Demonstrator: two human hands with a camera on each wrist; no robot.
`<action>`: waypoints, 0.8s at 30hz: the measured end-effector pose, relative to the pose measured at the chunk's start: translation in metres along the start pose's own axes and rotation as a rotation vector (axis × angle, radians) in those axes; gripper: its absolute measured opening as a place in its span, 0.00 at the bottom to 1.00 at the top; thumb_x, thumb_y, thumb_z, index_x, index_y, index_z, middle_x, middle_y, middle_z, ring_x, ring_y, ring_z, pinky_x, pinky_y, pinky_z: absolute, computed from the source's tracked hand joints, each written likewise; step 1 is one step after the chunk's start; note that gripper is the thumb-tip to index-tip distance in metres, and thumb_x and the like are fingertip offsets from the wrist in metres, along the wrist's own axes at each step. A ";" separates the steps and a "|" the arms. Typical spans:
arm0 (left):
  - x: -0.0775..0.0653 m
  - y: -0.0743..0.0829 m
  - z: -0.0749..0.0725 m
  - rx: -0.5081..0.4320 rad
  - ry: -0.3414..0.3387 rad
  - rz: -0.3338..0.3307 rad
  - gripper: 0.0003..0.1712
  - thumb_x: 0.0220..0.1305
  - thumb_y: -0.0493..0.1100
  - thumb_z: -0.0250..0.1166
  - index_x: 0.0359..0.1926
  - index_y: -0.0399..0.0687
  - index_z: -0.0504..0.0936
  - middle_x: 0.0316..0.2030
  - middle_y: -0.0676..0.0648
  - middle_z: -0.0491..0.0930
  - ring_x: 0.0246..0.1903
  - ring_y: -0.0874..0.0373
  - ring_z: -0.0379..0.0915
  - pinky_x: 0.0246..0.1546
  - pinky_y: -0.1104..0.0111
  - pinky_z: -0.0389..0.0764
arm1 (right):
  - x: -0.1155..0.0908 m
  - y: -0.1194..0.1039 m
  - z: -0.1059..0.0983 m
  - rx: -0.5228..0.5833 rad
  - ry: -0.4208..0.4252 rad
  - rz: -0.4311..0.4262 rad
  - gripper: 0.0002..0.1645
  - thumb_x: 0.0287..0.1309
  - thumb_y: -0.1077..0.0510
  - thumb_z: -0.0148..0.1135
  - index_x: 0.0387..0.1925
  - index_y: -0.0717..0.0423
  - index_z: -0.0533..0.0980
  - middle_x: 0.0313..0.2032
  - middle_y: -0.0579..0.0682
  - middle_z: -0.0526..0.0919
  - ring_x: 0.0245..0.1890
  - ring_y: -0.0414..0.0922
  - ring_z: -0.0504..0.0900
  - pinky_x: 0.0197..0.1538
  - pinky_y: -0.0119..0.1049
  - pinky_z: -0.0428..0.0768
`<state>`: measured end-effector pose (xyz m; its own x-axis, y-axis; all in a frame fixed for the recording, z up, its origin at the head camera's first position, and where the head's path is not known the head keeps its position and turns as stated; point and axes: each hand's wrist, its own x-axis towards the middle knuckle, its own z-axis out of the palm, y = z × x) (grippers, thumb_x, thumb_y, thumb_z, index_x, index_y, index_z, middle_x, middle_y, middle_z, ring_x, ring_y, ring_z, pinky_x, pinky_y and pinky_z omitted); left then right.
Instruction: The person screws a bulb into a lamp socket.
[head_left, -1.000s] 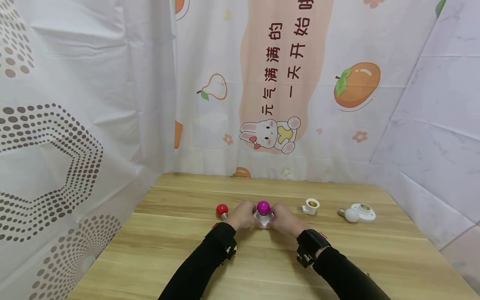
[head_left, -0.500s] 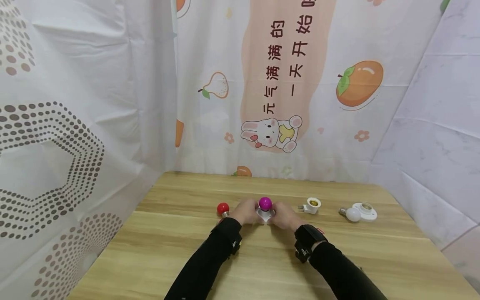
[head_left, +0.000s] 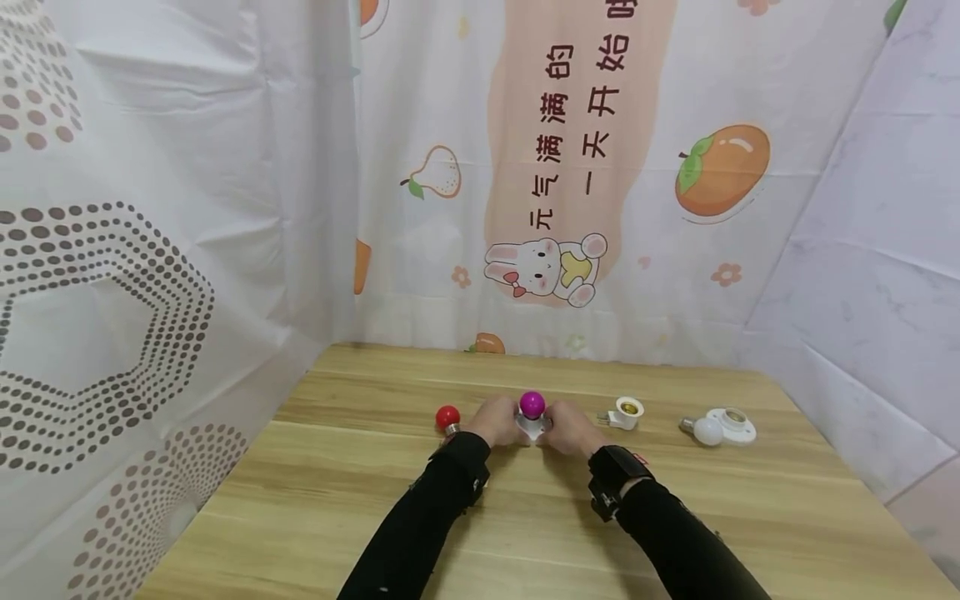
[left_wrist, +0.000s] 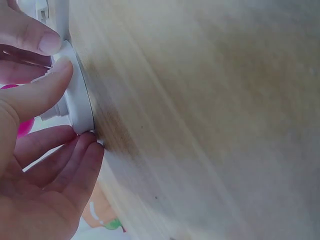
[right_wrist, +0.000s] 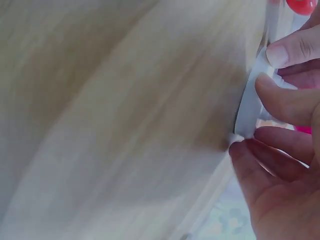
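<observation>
A magenta light bulb (head_left: 532,404) stands upright in a white lamp holder (head_left: 533,429) at the middle of the table. My left hand (head_left: 497,422) grips the holder's base from the left, thumb on its near edge and fingers around the side. From the right, my right hand (head_left: 572,429) pinches the same base between thumb and fingers. Both wrist views show the white base (left_wrist: 82,100) lying flat at the tabletop, the two thumbs close together. Only a bit of the magenta bulb shows there behind the fingers.
A red bulb (head_left: 447,417) lies just left of my left hand. To the right are a white plug-in socket (head_left: 625,413), a white bulb (head_left: 708,431) and a round white lamp holder (head_left: 738,429). Printed curtains (head_left: 420,250) enclose the wooden table (head_left: 337,467).
Both hands and the holder with its magenta bulb have shifted slightly away from me, toward the back of the table. The grip looks the same; the other pieces have stayed put.
</observation>
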<state>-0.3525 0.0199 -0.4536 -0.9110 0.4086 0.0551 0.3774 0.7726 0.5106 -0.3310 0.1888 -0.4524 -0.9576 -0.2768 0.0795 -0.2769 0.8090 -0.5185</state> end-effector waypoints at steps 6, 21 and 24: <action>0.001 0.000 0.002 0.003 -0.006 -0.033 0.21 0.45 0.44 0.85 0.36 0.41 0.85 0.29 0.51 0.82 0.29 0.60 0.72 0.37 0.67 0.77 | -0.006 0.009 -0.021 -0.074 -0.035 0.052 0.22 0.54 0.64 0.72 0.48 0.74 0.80 0.47 0.68 0.84 0.49 0.62 0.82 0.54 0.54 0.80; 0.000 0.002 0.001 -0.024 -0.009 -0.056 0.20 0.46 0.43 0.84 0.37 0.41 0.85 0.30 0.51 0.82 0.30 0.59 0.72 0.40 0.66 0.77 | -0.028 0.060 -0.077 -0.359 0.074 -0.030 0.32 0.53 0.66 0.70 0.59 0.75 0.73 0.54 0.74 0.75 0.55 0.71 0.74 0.56 0.60 0.76; 0.000 0.002 0.002 -0.025 -0.011 -0.061 0.21 0.46 0.44 0.84 0.37 0.41 0.85 0.31 0.50 0.83 0.30 0.59 0.73 0.41 0.65 0.78 | -0.033 0.073 -0.077 -0.320 0.043 0.009 0.32 0.57 0.66 0.65 0.62 0.74 0.71 0.54 0.75 0.73 0.54 0.70 0.74 0.53 0.60 0.77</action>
<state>-0.3515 0.0227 -0.4543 -0.9302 0.3668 0.0137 0.3169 0.7838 0.5340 -0.3255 0.2975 -0.4272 -0.9609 -0.2518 0.1156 -0.2722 0.9354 -0.2256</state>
